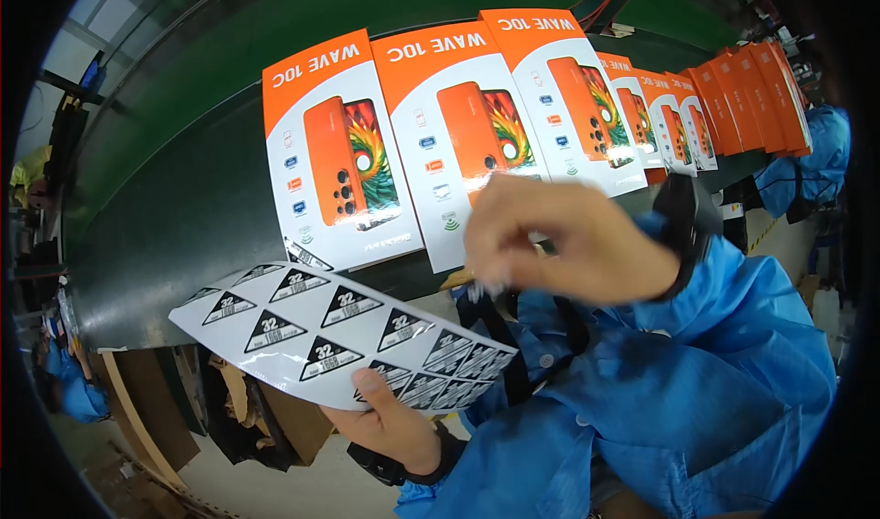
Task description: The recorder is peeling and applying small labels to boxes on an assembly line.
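Many phone boxes (458,125) along green conveyor belt (183,198)

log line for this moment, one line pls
left hand: holds sticker sheet | right hand: raised over sheet's end, fingertips pinched, blurred | boxes: row on green belt

Right hand (564,240) fingers blurred, perhaps pinching.

Clad in a bright blue work coat, loose and creased, with long sleeves and small round snap buttons down the front. Black wristbands on both wrists, a broad one by the right hand (568,240), a narrower one by the left hand (394,423). Black straps hanging against the chest.
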{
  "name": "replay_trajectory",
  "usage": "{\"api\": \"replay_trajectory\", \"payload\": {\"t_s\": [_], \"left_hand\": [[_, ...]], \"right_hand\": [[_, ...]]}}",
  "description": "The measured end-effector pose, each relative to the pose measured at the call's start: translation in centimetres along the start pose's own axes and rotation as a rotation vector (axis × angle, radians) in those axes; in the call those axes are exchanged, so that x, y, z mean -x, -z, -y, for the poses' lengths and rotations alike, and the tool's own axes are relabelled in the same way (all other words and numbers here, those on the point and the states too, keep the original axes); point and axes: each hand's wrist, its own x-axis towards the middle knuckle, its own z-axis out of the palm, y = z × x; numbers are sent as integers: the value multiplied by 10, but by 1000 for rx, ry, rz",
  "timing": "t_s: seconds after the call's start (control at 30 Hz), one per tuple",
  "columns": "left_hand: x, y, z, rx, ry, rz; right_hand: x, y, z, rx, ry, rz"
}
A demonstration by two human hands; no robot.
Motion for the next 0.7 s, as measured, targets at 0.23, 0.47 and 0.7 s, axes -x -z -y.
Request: {"api": "replay_trajectory", "payload": {"t_s": [0.23,0.47,0.7], "left_hand": [[9,8,19,-9,78,26],[11,11,25,16,143,33],[10,7,25,28,137,25]], "right_hand": [[-24,8,-10,298,-86,126],[-28,8,-6,240,-128,133],[-28,8,-8,260,-177,163]]}}
